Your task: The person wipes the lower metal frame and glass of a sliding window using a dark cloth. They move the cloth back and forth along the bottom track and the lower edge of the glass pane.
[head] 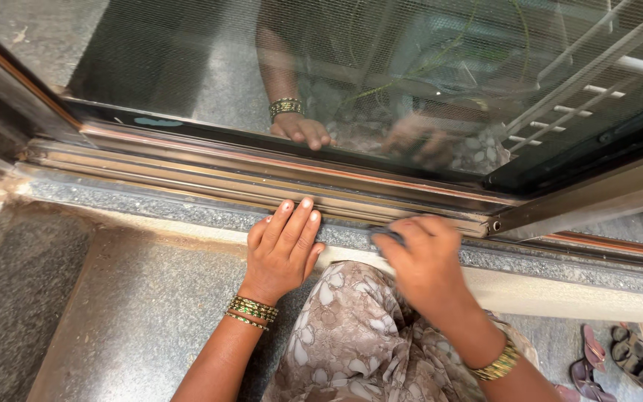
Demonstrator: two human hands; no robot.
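Observation:
My left hand [283,249] lies flat, fingers together, on the speckled granite sill [150,201], its fingertips touching the edge of the metal sliding-door track [262,179]. It holds nothing. My right hand [422,260] is blurred and closed around a small dark object [382,237], which it presses on the sill beside the track; what the object is cannot be made out. Both wrists carry gold and green bangles. The glass door panel [381,74] above the track mirrors both hands.
A dark door frame [582,197] crosses the track at the right, with a screw at its end. Grey stone floor [113,320] lies below the sill. Sandals [623,357] sit at the lower right. My patterned garment [351,335] covers my knee.

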